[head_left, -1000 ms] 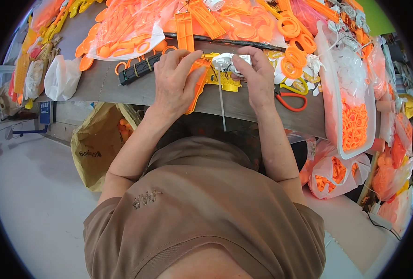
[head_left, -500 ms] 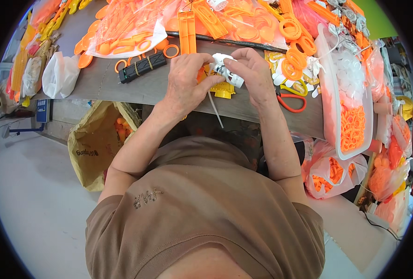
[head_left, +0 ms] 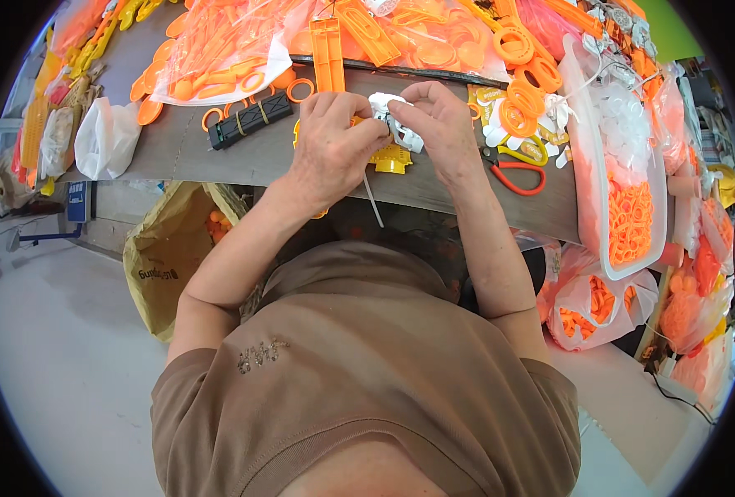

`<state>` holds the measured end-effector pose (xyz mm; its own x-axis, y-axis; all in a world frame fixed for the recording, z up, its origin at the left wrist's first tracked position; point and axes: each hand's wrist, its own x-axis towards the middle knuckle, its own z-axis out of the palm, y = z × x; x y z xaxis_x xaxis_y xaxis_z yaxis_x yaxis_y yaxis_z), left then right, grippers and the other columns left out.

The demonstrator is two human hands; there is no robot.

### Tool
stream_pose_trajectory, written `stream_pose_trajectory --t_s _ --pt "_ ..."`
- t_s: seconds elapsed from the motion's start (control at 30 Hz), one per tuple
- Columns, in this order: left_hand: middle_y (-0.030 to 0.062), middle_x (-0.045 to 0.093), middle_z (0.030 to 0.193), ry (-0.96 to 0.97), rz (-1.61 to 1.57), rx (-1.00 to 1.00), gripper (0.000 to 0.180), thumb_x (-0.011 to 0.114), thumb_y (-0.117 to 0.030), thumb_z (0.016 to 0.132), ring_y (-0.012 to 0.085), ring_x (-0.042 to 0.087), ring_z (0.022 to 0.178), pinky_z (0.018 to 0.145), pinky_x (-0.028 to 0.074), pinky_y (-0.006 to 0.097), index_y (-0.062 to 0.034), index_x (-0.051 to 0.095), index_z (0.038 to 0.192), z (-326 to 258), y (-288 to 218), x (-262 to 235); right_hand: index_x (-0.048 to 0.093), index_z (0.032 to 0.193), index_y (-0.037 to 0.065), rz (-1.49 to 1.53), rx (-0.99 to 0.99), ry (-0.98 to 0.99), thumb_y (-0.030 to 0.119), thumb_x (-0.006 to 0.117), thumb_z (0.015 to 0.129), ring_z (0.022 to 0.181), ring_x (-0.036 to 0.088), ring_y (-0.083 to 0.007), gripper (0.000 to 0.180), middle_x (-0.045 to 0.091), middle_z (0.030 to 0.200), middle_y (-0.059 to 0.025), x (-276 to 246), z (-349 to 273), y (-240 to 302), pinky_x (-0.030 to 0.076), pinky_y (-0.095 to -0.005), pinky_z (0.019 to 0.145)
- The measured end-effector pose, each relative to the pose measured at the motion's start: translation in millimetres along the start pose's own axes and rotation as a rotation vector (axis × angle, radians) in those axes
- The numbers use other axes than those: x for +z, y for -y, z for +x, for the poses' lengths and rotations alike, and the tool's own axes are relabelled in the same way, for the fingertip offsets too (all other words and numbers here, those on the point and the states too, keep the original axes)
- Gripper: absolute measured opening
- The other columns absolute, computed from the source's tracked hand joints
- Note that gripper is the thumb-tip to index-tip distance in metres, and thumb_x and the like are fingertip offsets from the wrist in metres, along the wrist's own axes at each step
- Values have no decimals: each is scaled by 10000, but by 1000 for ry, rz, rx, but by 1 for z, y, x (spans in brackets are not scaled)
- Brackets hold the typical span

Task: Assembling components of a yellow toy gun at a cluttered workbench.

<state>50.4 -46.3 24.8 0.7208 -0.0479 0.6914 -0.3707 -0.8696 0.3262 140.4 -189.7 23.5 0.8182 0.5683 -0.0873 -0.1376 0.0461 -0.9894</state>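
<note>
A white plastic part [head_left: 406,134] with dark gaps in it is held just above the table's front edge. My right hand [head_left: 444,131] grips it from the right with thumb and fingers. On its left side my left hand [head_left: 330,147] is closed in a pinch, and whatever lies between those fingertips is hidden. A thin white strip [head_left: 373,201] hangs down below the left hand past the table edge; its upper end is out of sight. Beneath the hands lies a yellow plastic part [head_left: 394,158], partly covered.
Red-and-yellow-handled scissors [head_left: 520,178] lie right of my hands. Farther right stands a clear bin [head_left: 587,186] of orange rings and white pieces. A black bar [head_left: 253,121] and an orange channel piece [head_left: 327,56] lie left and ahead. An open paper bag [head_left: 154,257] stands below the table.
My left hand's fingers have curled in from a wider thumb-and-finger spread. The white part has turned slightly, and the hanging strip's lower end has swung a little left.
</note>
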Motion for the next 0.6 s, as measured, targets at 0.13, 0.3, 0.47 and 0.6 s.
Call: stream_pose_trajectory --t_s 0.13,0.3,0.47,0.6 --pt "38 531 857 87 -56 85 205 730 -122 639 224 502 803 728 351 362 -92 594 789 9 16 -6 534 981 -11 -104 -43 18 121 666 813 755 579 -90 251 656 864 -97 1 -1 0 437 -213 658" --pt "74 558 943 133 -50 196 393 720 -75 594 266 539 868 743 412 369 -50 553 948 24 9 -13 525 1001 -6 -328 -102 27 142 666 811 799 596 -116 279 663 886 -113 4 -7 7 458 -240 713" --pt "104 574 1005 231 -9 218 488 703 -34 581 279 555 881 759 447 370 -18 541 1041 15 4 -11 517 1037 5 -499 -123 66 151 651 827 809 604 -123 288 666 874 -99 8 -14 15 472 -257 719" --pt "131 576 1021 196 -76 151 511 691 27 591 280 566 878 758 472 368 -8 551 1081 10 12 -13 475 1173 9 -297 -84 159 156 659 823 848 596 -125 422 638 947 -102 2 -19 21 480 -258 729"
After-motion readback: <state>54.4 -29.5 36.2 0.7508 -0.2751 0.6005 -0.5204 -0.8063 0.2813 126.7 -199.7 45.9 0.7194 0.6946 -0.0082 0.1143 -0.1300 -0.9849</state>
